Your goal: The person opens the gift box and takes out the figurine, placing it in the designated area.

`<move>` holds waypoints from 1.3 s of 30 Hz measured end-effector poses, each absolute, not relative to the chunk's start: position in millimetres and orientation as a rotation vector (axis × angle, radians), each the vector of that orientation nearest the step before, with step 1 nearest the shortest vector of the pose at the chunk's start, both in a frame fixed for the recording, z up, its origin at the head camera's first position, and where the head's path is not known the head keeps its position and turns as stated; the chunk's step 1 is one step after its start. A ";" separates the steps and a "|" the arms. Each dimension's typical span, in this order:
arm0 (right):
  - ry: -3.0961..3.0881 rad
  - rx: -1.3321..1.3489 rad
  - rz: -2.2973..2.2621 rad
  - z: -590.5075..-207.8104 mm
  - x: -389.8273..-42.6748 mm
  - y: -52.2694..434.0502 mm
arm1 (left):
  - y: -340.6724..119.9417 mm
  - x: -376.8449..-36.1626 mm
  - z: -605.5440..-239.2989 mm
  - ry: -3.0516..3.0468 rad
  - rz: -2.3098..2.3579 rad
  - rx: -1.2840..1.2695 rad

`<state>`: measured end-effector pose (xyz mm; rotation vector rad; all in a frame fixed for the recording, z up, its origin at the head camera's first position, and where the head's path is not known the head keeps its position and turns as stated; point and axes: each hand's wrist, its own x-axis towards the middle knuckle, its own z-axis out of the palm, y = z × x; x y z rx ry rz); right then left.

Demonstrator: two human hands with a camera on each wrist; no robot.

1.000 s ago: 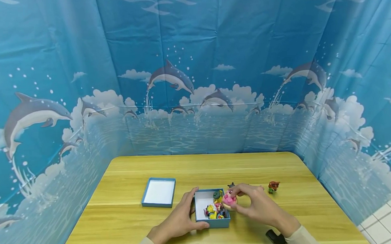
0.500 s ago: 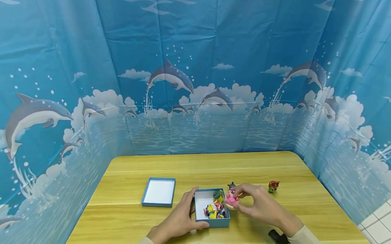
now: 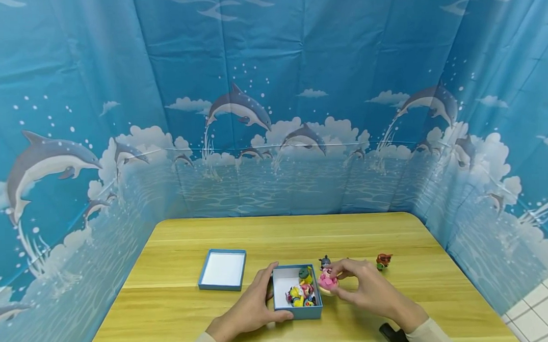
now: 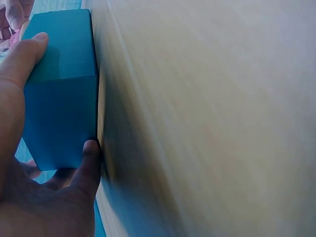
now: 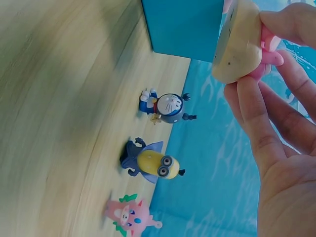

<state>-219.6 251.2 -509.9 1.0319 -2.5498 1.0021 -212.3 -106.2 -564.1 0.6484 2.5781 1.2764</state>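
Head view: left hand [image 3: 250,311] gripped the blue box [image 3: 298,312]; right hand [image 3: 368,289] pinched a pink figure [image 3: 327,281], moved slightly rightward, details unclear. Left wrist: box contents hidden. Right wrist: figure's cream base [image 5: 237,47] shown, face hidden.

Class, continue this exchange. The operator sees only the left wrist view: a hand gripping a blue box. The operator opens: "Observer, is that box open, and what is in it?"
Observer: It is open; small colourful toys lie in the box.
Operator: Where is the lid?
Observer: The lid lies inside-up on the table, left of the box.
Operator: And the other hand?
Observer: The right hand pinches a pink toy beside the box's right wall.
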 end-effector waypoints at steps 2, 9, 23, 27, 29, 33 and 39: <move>-2.551 1.030 1.002 -510.9 -219.9 252.1 | -105.9 -212.0 -563.2 2.577 1.281 0.649; -2.564 1.019 1.024 -514.2 -220.5 254.4 | -105.0 -211.8 -562.1 2.585 1.274 0.648; -2.632 0.969 0.923 -516.9 -216.3 260.0 | -105.2 -212.0 -563.3 2.563 1.309 0.647; -2.639 0.963 0.952 -520.7 -216.7 261.0 | -105.4 -212.5 -563.7 2.554 1.320 0.651; -2.645 0.966 1.004 -522.5 -217.1 261.3 | -105.5 -212.7 -563.7 2.562 1.312 0.653; -2.662 0.993 1.120 -524.9 -218.1 262.3 | -105.5 -212.9 -563.7 2.583 1.288 0.651; -2.687 1.018 1.186 -526.7 -219.1 264.5 | -105.6 -213.5 -564.1 2.593 1.274 0.651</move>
